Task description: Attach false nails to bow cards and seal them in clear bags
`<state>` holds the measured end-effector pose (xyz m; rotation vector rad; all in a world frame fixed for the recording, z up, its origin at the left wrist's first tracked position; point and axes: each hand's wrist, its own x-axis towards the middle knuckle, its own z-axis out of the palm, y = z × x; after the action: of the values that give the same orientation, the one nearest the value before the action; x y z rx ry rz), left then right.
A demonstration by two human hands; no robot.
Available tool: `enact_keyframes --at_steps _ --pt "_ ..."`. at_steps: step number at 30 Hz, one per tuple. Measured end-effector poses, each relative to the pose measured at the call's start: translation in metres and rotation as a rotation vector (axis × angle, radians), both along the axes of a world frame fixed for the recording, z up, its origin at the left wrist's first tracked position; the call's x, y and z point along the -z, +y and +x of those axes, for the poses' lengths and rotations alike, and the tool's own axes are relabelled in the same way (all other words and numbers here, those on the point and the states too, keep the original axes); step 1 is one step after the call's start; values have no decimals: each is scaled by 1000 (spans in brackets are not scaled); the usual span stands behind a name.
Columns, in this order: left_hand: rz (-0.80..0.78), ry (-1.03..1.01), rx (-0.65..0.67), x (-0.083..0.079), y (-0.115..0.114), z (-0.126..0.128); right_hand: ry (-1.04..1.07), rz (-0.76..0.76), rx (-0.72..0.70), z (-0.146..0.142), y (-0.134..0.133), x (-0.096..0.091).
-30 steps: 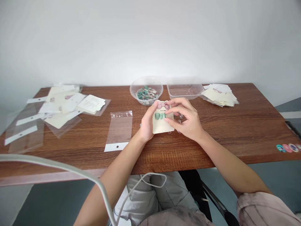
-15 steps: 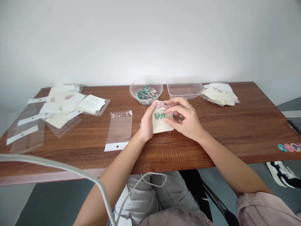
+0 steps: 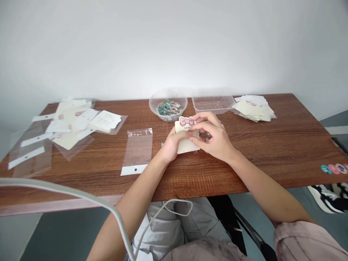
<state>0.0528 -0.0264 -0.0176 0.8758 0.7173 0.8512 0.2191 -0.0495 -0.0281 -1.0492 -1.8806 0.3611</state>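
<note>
My left hand [image 3: 173, 144] holds a cream display card [image 3: 187, 146] with a pink bow printed at its top. Its thumb now lies across the card's face, hiding most of the green press-on nails there. From the other side, my right hand [image 3: 214, 134] reaches over the card, thumb and forefinger closed around the end nail of the row; that nail is mostly covered. Small loose pieces, partly hidden, lie on the table behind and under my right hand. A clear bag [image 3: 138, 148] with a white header lies left of my hands.
A round clear bowl [image 3: 168, 116] of green and pinkish nails stands at the back beside a rectangular clear tray [image 3: 212, 109]. Stacked cards [image 3: 254, 108] lie back right. Bagged cards [image 3: 73, 121] spread over the left. A white cable [image 3: 108, 206] crosses the lower left foreground.
My left thumb has swung from the card's edge onto its face, covering the green nails. My right hand stays nearly in place at the card.
</note>
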Motion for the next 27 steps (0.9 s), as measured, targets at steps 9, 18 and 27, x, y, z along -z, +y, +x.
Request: enact_keyframes --at_steps 9,18,27 --pt "-9 -116 -48 -2 17 -13 -69 -56 137 40 12 -14" --pt "15 -131 -120 -6 18 -16 -512 -405 72 62 24 0" --pt "1 -159 -99 -8 17 -16 -544 -424 45 57 26 3"
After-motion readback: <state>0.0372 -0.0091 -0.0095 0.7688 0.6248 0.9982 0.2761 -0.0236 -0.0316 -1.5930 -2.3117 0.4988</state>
